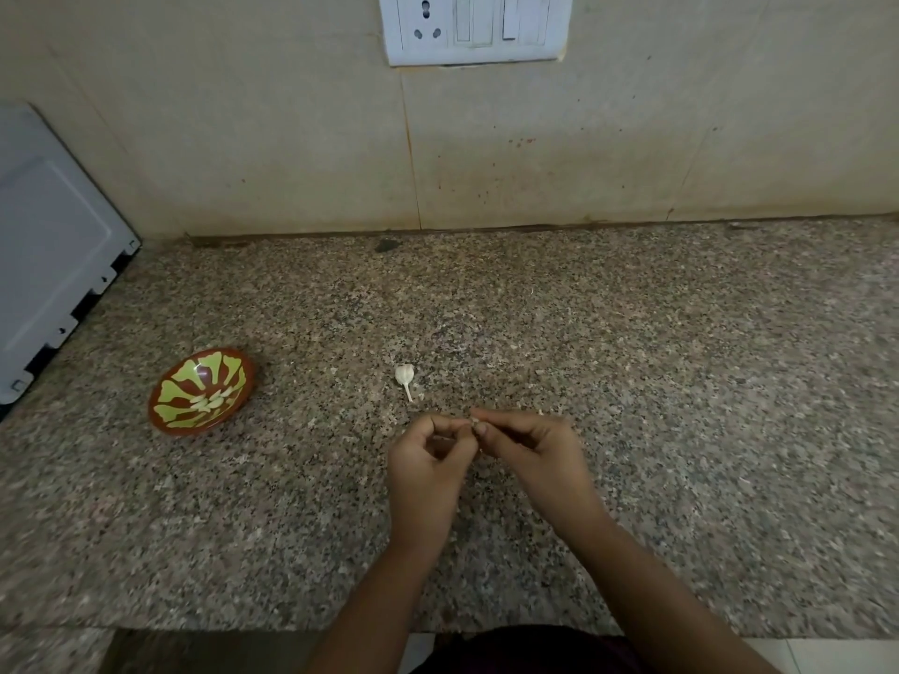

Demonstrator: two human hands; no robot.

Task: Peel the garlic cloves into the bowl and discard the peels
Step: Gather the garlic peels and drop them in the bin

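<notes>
Grey appliance casing [48, 245] is seen at the far left, standing on the speckled granite counter [681, 381]. Just right of it a red-and-green bowl [171, 412] is set, and peeled cloves [209, 401] are held inside it. Well apart to the right, a garlic piece with a stalk [404, 374] is seen on the counter. Nearer, a small clove [474, 421] is pinched between the curled fingertips of the left hand [428, 469] and the right hand [535, 454]. A white socket plate [474, 26] is mounted on the far wall. Open counter is spread to the right, bounded by its near edge.
</notes>
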